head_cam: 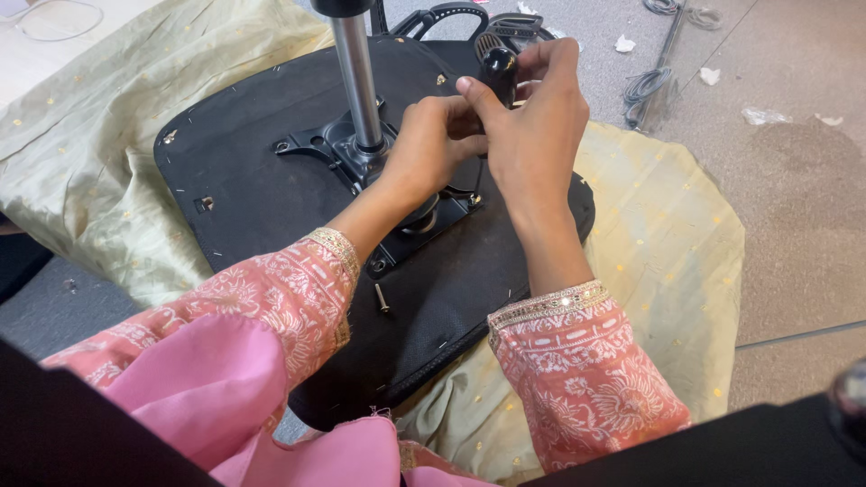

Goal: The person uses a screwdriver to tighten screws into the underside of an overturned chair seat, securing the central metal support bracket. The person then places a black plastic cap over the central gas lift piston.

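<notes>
An upturned black chair seat [271, 180] lies on a pale green cloth [667, 243]. A black metal base plate [329, 144] is fixed to it, and a chrome gas cylinder [358, 81] stands up from the plate. My right hand [532, 126] grips the black handle of a screwdriver [498, 68], held upright over the plate's right side. My left hand [433, 144] pinches with closed fingers at the tool's shaft just below; what it holds is hidden. A loose screw [382, 298] rests on the seat near my left sleeve.
Black chair parts [469, 18] lie beyond the seat. A coiled grey cable [645, 90] and white paper scraps [762, 115] are on the grey carpet at the upper right. A dark object edge [794, 451] fills the bottom right corner.
</notes>
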